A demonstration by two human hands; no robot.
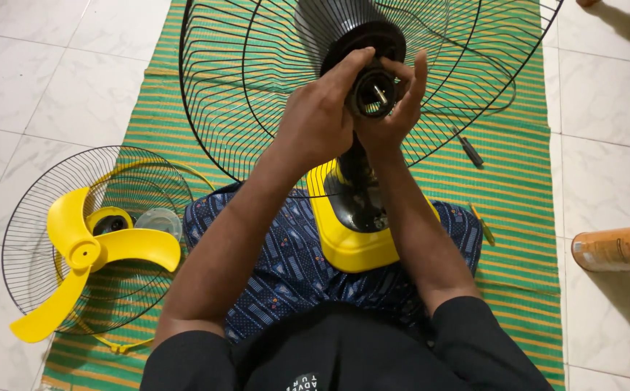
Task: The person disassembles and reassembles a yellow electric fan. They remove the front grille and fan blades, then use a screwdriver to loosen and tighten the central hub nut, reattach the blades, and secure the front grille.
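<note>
Gripping the fan motor hub between them, left hand and right hand close around it.

At the top centre of the frame, the left hand and the right hand close around the black round motor hub with its bare metal shaft, set in the black wire rear fan guard. Below it the yellow plastic fan base rests on the person's lap. At lower left, a yellow three-bladed plastic fan blade lies on the second black wire guard, on the green striped woven mat. A screwdriver lies at right.
</note>
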